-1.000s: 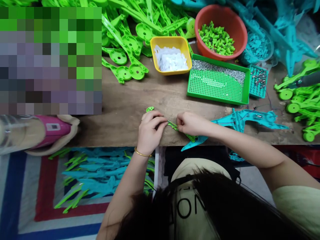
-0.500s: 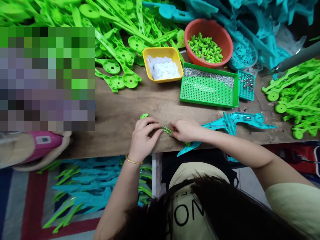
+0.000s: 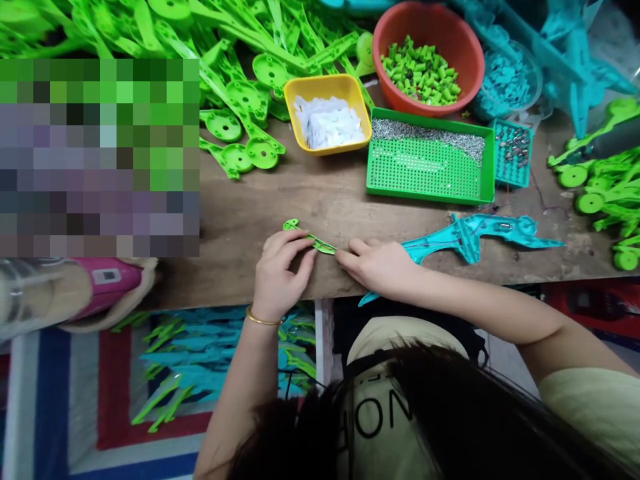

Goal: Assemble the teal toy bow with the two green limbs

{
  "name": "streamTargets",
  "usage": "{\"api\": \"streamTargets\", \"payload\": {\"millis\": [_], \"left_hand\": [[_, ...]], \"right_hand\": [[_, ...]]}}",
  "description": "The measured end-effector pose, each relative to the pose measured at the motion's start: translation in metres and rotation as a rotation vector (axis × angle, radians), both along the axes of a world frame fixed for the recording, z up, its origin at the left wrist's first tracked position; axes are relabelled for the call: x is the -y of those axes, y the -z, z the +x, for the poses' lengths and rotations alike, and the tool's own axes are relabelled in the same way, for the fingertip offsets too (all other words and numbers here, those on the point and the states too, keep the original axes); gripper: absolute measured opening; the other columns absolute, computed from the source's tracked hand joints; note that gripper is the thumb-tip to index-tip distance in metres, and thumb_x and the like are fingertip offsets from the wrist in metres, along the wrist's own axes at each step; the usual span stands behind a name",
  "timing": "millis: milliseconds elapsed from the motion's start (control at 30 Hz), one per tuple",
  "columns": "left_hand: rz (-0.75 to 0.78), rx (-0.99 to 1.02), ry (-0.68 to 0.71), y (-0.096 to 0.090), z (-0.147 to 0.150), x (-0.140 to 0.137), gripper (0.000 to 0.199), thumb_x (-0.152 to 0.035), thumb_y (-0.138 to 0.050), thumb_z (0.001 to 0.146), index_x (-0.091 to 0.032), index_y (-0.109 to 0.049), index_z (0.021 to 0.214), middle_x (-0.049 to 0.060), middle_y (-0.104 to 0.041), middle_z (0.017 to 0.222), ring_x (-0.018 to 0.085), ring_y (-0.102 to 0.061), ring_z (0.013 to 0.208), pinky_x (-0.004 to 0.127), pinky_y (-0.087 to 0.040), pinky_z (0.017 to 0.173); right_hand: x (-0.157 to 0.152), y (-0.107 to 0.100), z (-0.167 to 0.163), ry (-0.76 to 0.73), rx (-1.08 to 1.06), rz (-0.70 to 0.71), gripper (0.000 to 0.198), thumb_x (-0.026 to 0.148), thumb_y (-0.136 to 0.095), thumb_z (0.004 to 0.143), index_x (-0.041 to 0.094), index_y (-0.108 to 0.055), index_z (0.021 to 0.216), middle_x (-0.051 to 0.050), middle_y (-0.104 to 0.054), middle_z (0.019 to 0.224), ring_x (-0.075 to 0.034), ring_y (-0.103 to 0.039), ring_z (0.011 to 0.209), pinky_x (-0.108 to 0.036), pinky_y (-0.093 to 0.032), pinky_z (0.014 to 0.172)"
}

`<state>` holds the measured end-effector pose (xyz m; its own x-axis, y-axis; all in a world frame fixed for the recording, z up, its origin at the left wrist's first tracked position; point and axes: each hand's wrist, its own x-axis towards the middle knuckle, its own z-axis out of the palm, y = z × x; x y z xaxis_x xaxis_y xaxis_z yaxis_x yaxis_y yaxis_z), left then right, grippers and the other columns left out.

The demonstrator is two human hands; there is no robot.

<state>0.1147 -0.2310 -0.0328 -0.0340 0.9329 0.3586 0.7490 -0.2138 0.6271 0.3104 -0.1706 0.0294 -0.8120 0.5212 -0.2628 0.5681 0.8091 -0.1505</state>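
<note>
A slim green plastic part (image 3: 324,249) with a rounded, holed end spans the gap between my hands, low over the table. My left hand (image 3: 284,265) pinches it between thumb and fingers, and its holed end sticks out beyond the fingertips. The fingers of my right hand (image 3: 383,267) are closed at the part's other end, which they hide. Partly under my right hand and forearm lies a long blue plastic shell (image 3: 467,243) with a thin wire along it. Its pointed left tip shows below that hand.
Behind my hands stand a yellow tray (image 3: 327,148) of white pieces, a green basket (image 3: 430,195) of small screws, an orange bowl (image 3: 380,53) of green pieces and a small blue tray (image 3: 515,175). Green parts (image 3: 260,153) are heaped behind. A screwdriver (image 3: 610,140) hangs at right.
More of the green part shows between and beyond my left fingers. My right hand's fingers now reach further out along it. The whole view has shifted slightly.
</note>
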Motion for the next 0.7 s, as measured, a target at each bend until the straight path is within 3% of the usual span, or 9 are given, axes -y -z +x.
{"api": "streamTargets", "payload": {"millis": [167,333,567,700], "left_hand": [[0.025,-0.141,0.016,0.002,0.002,-0.002,0.016,-0.018,-0.059,0.085,-0.017,-0.064,0.1,0.011,-0.067,0.109,0.023,-0.06,0.109,0.043,-0.048,0.099],[-0.014,-0.121,0.005,0.0,0.001,-0.001,0.015,-0.021,-0.059,0.085,-0.019,-0.064,0.099,0.01,-0.067,0.11,0.023,-0.06,0.109,0.042,-0.046,0.1],[-0.04,-0.072,-0.026,-0.001,0.008,-0.001,0.012,-0.027,-0.061,0.086,-0.02,-0.064,0.095,0.007,-0.067,0.107,0.022,-0.06,0.108,0.042,-0.045,0.099],[-0.044,-0.082,-0.044,0.001,0.006,-0.003,0.01,-0.028,-0.061,0.087,-0.021,-0.064,0.092,0.006,-0.068,0.105,0.021,-0.061,0.106,0.041,-0.045,0.098]], "right_hand": [[-0.002,0.006,-0.004,-0.039,-0.003,0.027,0.024,0.024,-0.039,0.098,0.023,-0.058,0.111,-0.007,-0.063,0.097,-0.021,-0.061,0.082,-0.029,-0.028,0.049],[0.004,0.008,0.02,0.007,-0.11,0.099,0.028,0.024,-0.038,0.099,0.02,-0.058,0.118,-0.007,-0.063,0.097,-0.019,-0.054,0.085,-0.03,-0.031,0.056],[0.022,0.012,0.039,0.081,-0.23,0.244,0.026,0.02,-0.041,0.097,0.018,-0.064,0.085,-0.005,-0.058,0.074,-0.017,-0.045,0.072,-0.032,-0.026,0.06],[0.027,0.019,0.041,0.054,-0.272,0.199,0.027,0.019,-0.04,0.096,0.018,-0.064,0.085,-0.004,-0.057,0.073,-0.016,-0.044,0.069,-0.032,-0.024,0.061]]}}
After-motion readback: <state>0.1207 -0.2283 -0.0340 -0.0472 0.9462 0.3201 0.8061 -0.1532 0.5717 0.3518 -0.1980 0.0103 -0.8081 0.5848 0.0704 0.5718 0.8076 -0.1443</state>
